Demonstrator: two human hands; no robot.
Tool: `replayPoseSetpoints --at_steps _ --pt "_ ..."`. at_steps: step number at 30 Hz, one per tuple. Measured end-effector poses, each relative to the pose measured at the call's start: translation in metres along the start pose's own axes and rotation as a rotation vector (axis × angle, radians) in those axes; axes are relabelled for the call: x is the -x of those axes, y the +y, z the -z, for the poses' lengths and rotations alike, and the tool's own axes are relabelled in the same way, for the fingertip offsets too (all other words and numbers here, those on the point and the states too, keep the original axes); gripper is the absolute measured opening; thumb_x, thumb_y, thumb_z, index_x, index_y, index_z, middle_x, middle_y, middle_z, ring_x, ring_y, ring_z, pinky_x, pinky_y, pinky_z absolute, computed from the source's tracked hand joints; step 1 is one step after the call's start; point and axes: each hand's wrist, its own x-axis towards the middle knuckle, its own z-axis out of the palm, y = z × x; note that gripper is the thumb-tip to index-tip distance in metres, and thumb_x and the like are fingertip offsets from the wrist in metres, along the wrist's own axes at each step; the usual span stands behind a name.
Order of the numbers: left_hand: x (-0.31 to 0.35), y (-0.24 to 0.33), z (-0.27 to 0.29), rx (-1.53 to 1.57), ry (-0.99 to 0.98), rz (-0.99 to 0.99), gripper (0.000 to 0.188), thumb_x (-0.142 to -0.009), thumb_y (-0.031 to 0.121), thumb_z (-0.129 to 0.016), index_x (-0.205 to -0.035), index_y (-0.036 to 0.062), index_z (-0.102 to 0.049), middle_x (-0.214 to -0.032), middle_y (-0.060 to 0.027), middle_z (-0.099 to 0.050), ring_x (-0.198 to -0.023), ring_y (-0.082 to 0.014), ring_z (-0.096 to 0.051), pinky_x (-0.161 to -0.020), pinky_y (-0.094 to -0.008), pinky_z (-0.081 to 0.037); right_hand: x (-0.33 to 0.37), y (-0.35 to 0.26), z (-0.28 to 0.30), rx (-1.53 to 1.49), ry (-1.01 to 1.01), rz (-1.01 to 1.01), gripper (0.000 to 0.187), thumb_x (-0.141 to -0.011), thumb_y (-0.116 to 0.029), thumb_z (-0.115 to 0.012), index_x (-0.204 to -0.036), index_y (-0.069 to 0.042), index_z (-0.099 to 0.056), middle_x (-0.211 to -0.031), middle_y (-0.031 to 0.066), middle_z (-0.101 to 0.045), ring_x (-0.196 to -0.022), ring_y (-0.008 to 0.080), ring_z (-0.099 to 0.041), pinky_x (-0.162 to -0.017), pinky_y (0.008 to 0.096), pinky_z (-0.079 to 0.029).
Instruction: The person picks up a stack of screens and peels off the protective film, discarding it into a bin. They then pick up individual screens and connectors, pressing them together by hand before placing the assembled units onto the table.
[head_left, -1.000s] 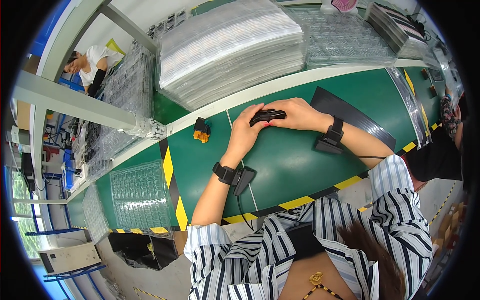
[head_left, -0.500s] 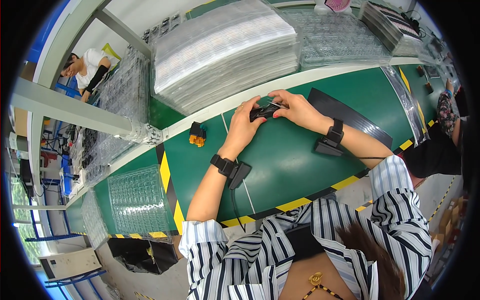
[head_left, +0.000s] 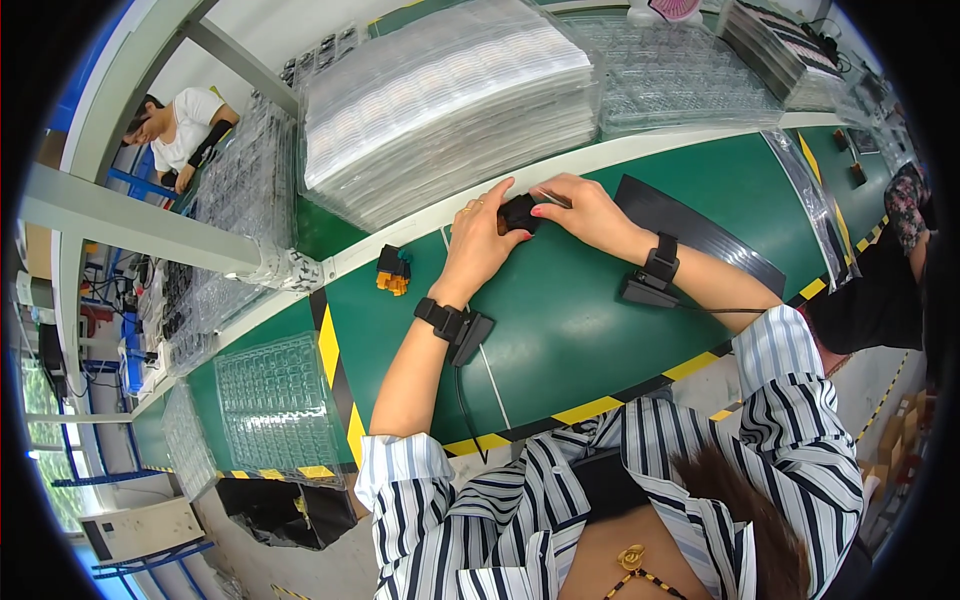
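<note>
My left hand point(head_left: 478, 243) is closed around the side of a small black part point(head_left: 518, 213), with thumb and fingers on it, above the green work surface point(head_left: 560, 320). Close against its right side is my right hand point(head_left: 590, 215), thumb by the part and fingers bent together. Whether those fingers pinch something thin is blurred. To the left of my hands lies a little cluster of black and orange pieces point(head_left: 393, 270). Under my right forearm rests a dark ridged flat sheet point(head_left: 690, 235). Both wrists wear black straps with a small device.
A tall stack of clear plastic trays point(head_left: 450, 110) stands behind my hands, with more clear trays point(head_left: 680, 75) to its right. Another clear tray point(head_left: 275, 400) lies at left, past yellow-black tape. A grey post point(head_left: 150, 215) crosses the left. Two other people sit nearby.
The black part has been turned and now sits mostly in my left hand. My right hand's fingers have shifted slightly upward and left. The person at far left has moved an arm.
</note>
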Motion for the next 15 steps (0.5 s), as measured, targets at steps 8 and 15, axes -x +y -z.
replayPoseSetpoints --at_steps 8,15 --pt "0.0 -0.005 0.004 0.217 -0.147 0.087 0.08 -0.066 0.007 -0.074 -0.135 0.0109 -0.033 -0.108 -0.0141 -0.057 -0.097 -0.0305 -0.054 -0.086 -0.0372 -0.041 0.001 -0.003 -0.005 0.13 -0.161 0.107 0.048 -0.073 -0.007 -0.066 -0.118 -0.005 -0.05 -0.109 0.0157 -0.054 -0.099 0.0329 -0.054 -0.081 0.0366 -0.046" --pt "0.015 -0.011 0.012 0.251 -0.099 0.081 0.084 -0.068 0.005 -0.072 -0.138 0.011 -0.026 -0.121 -0.0153 -0.049 -0.111 -0.0305 -0.047 -0.095 -0.0363 -0.038 0.005 -0.005 -0.01 0.111 -0.184 0.078 0.041 -0.074 -0.008 -0.065 -0.113 -0.006 -0.051 -0.108 0.0147 -0.055 -0.097 0.0336 -0.055 -0.081 0.0383 -0.046"
